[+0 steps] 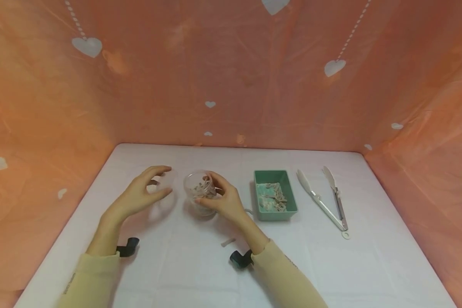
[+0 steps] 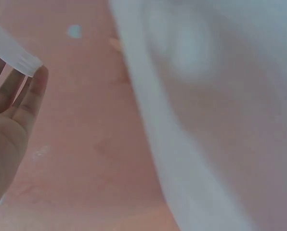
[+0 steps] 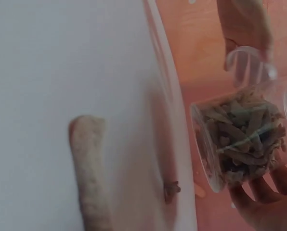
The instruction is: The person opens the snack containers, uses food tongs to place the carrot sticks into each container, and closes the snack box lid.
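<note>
My right hand (image 1: 225, 199) grips a clear plastic jar (image 1: 190, 184) round its side, near the middle of the table. Greyish-brown dried strips (image 3: 244, 134) fill much of the jar, and its mouth is uncovered. To the left of the jar, my left hand (image 1: 142, 192) pinches a clear round lid (image 2: 11, 48) between thumb and fingers. The lid is barely visible in the head view; in the right wrist view it appears beyond the jar, apart from it.
A green rectangular box (image 1: 275, 216) with more strips and pale crumbs stands right of the jar. Metal tongs (image 1: 325, 209) lie spread farther right. One loose strip (image 1: 228, 242) lies near my right wrist, and another (image 1: 249, 211) beside the box. Orange cloth (image 1: 231, 85) surrounds the table.
</note>
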A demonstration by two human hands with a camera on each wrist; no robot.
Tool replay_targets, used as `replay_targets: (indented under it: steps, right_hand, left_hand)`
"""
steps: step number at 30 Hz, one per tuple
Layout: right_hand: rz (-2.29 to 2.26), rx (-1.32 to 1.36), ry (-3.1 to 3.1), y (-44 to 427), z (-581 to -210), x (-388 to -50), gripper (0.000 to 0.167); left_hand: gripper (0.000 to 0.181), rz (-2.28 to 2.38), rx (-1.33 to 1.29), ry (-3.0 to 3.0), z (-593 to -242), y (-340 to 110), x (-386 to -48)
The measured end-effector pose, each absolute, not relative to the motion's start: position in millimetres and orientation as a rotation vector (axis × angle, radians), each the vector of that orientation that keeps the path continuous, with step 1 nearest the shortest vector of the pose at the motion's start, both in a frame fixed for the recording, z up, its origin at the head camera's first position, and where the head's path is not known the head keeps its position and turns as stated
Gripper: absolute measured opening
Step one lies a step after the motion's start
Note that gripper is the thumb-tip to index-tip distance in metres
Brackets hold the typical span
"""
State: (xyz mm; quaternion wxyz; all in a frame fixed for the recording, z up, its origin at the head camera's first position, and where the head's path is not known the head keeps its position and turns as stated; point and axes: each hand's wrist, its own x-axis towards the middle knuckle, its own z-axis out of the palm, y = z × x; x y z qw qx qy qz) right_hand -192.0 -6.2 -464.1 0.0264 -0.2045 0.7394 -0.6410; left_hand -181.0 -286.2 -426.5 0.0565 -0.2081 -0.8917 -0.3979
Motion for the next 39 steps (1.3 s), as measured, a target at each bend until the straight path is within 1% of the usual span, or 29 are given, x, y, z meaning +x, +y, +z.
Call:
replay_targets:
  steps: [8, 17, 21, 26, 30, 39]
  right_hand:
    - [-1.926, -0.676, 2.271, -5.0, -463.2, -191.0, 0.078]
    - [-1.866, -0.756, 2.318, -0.1, -466.0, -189.3, 0.078]
    - [-1.844, -0.757, 2.341, 1.6, -465.0, -187.3, 0.078]
    - [-1.837, -0.757, 2.369, 1.3, -463.8, -187.7, 0.069]
    - [-1.841, -0.750, 2.365, 2.4, -462.2, -188.3, 0.066]
    - [-1.761, -0.634, 2.381, 7.1, -460.9, -188.7, 0.071]
  left_hand:
    - [0.053, -1.278, -0.722, -2.548, -411.3, -263.2, -180.8]
    - [0.053, -1.261, -0.774, -2.629, -406.8, -240.8, -183.2]
    - [0.053, -1.273, -0.768, -2.670, -408.5, -237.7, -182.3]
    - [0.053, -1.285, -0.779, -2.688, -409.2, -237.3, -181.7]
    - [0.054, -1.290, -0.818, -2.684, -407.3, -235.5, -181.6]
    - [0.053, -1.318, -0.886, -2.710, -408.1, -232.1, -180.4]
